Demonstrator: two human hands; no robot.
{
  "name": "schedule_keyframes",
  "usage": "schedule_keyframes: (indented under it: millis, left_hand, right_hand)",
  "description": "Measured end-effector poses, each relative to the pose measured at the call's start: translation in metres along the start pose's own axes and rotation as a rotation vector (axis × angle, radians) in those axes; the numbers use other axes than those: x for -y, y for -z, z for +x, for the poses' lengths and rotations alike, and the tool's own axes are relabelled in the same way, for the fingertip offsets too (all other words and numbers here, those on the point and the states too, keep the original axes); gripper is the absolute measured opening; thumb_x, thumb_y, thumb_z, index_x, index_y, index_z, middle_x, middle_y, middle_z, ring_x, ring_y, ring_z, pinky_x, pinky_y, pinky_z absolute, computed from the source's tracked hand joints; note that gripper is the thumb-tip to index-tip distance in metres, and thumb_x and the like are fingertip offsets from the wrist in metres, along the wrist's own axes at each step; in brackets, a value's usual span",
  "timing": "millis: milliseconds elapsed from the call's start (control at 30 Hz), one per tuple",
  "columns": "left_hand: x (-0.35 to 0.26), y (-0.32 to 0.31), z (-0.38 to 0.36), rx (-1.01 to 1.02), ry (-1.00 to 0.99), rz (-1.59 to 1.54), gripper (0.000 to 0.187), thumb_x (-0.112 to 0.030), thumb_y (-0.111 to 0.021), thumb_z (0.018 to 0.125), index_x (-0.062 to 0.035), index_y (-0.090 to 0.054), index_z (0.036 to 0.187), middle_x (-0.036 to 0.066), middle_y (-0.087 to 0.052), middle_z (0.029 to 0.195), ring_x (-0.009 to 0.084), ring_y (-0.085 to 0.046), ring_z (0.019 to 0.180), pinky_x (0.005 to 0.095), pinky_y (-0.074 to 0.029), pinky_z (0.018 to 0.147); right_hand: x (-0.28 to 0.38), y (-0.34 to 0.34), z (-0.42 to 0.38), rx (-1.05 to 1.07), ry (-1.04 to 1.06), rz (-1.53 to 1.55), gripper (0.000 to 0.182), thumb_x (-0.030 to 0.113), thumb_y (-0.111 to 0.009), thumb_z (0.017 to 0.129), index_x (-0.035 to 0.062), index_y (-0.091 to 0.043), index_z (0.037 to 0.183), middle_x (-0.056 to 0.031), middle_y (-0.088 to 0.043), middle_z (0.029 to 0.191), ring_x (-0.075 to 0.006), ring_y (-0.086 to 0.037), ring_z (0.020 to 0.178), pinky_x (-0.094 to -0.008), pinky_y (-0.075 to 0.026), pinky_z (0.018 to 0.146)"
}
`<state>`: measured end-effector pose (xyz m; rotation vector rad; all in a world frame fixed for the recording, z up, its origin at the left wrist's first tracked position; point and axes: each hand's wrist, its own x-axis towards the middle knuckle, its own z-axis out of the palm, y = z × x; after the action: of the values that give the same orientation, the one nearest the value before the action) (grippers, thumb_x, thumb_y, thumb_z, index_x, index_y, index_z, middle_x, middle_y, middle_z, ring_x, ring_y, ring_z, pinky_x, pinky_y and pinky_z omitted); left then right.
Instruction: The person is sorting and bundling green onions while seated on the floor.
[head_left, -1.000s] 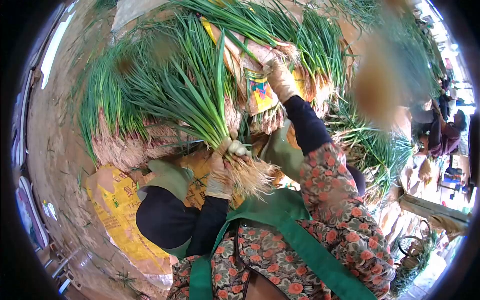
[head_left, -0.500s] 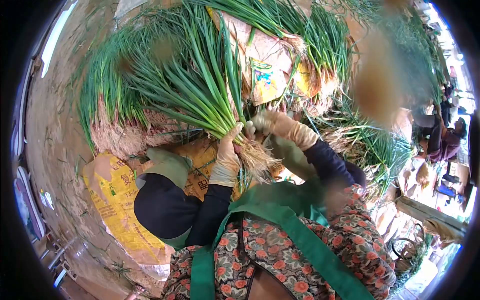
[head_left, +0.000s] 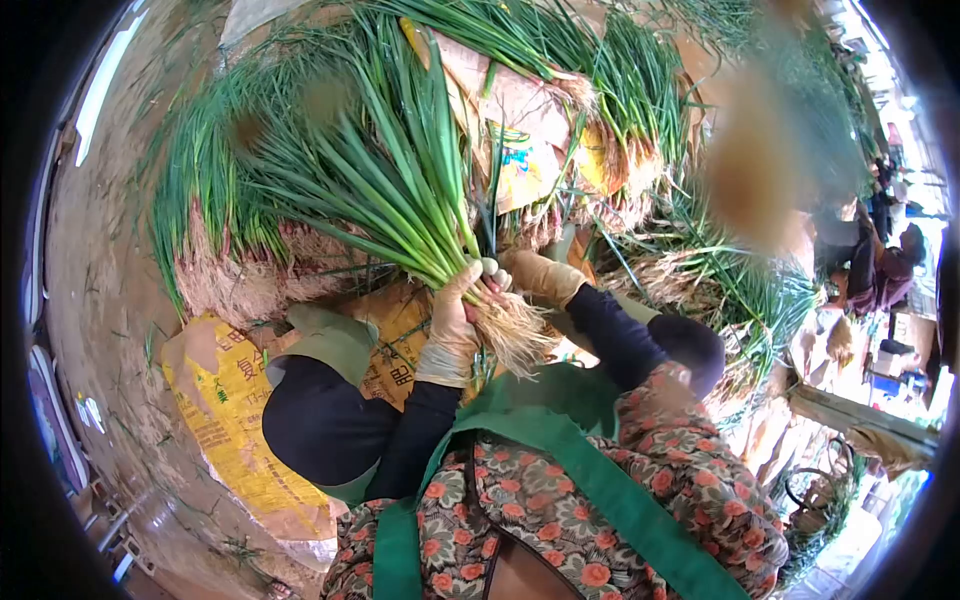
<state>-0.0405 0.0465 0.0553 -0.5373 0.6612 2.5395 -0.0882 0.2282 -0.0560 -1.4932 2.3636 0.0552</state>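
My left hand [head_left: 455, 318], in a pale glove, is wrapped round a bunch of green onions [head_left: 415, 200] just above the roots. Long green leaves fan up and to the left, and the pale stringy roots [head_left: 515, 330] hang out to the lower right. Close against the right side of the bunch is my right hand [head_left: 540, 277], also gloved. Its fingers are curled in toward the stem bases, and whatever they hold is hidden. A narrow dark leaf [head_left: 494, 185] stands just above these fingers.
Piles of green onions with roots lie at the left [head_left: 230, 270] and upper right [head_left: 635, 150]. More loose onions [head_left: 740, 280] lie to the right. A yellow printed sack [head_left: 235, 420] covers the ground at lower left. A person [head_left: 885, 265] sits at far right near a wooden beam [head_left: 860, 425].
My right hand has lowered slightly, its forearm shifting down and left. The bunch in my left hand has moved a little left and down.
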Motion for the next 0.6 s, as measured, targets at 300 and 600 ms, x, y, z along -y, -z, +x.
schedule_keyframes:
  millis: [300, 600]
  left_hand:
    - [-0.014, 0.003, 0.004, 0.040, 0.065, -0.299, 0.023, -0.024, -0.059, 0.082, -0.0045, -0.056, 0.094, 0.007, -0.058, 0.071, 0.0241, -0.060, 0.074, 0.0442, -0.050, 0.076]
    - [-0.011, 0.017, 0.025, -0.058, 0.085, -0.357, 0.020, -0.020, -0.058, 0.083, -0.0002, -0.056, 0.087, 0.011, -0.061, 0.075, 0.0258, -0.060, 0.081, 0.0382, -0.047, 0.084]
  right_hand:
    - [-0.221, 0.079, -0.010, -0.925, -0.889, -0.015, 0.021, 0.014, -0.050, 0.073, 0.0043, -0.060, 0.089, -0.0199, -0.060, 0.096, -0.0322, -0.056, 0.091, -0.0396, -0.044, 0.081]
    - [-0.232, 0.094, 0.020, -0.477, -0.999, 0.075, 0.023, 0.024, -0.055, 0.078, 0.0077, -0.060, 0.093, -0.0127, -0.063, 0.082, -0.0288, -0.061, 0.074, -0.0376, -0.047, 0.065]
